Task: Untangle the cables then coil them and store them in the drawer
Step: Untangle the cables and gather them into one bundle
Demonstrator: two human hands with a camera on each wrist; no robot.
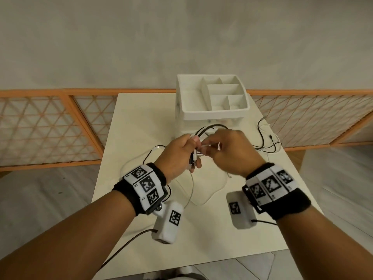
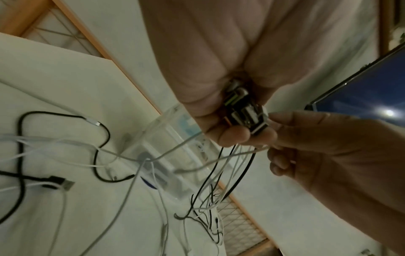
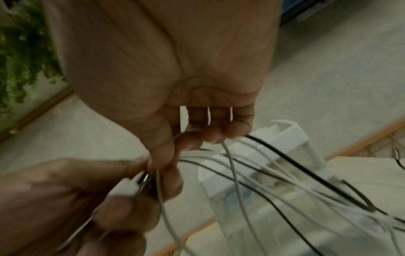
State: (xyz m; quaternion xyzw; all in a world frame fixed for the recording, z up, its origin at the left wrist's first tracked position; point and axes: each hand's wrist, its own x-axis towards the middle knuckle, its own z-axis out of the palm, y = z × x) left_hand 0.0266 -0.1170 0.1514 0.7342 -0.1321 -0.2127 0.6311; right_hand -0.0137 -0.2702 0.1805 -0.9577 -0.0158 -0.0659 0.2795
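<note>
Both hands meet above the middle of the table. My left hand [image 1: 184, 147] grips a bunch of cable plugs [image 2: 246, 110], black and white, in its curled fingers. My right hand [image 1: 220, 147] pinches a white cable [image 3: 235, 175] between thumb and fingers right beside those plugs. Black and white cables [image 1: 214, 128] loop up from the hands and trail off to the right [image 1: 268, 142] and left [image 1: 155, 149] over the table. The white drawer unit [image 1: 212, 115] stands behind the hands, its drawer front hidden by them.
A divided white organiser tray [image 1: 181, 91] tops the drawer unit at the table's [image 1: 129, 126] back edge. A loose black plug [image 2: 61, 181] lies on the table. An orange lattice fence [image 1: 48, 128] runs behind the table. Floor shows on both sides.
</note>
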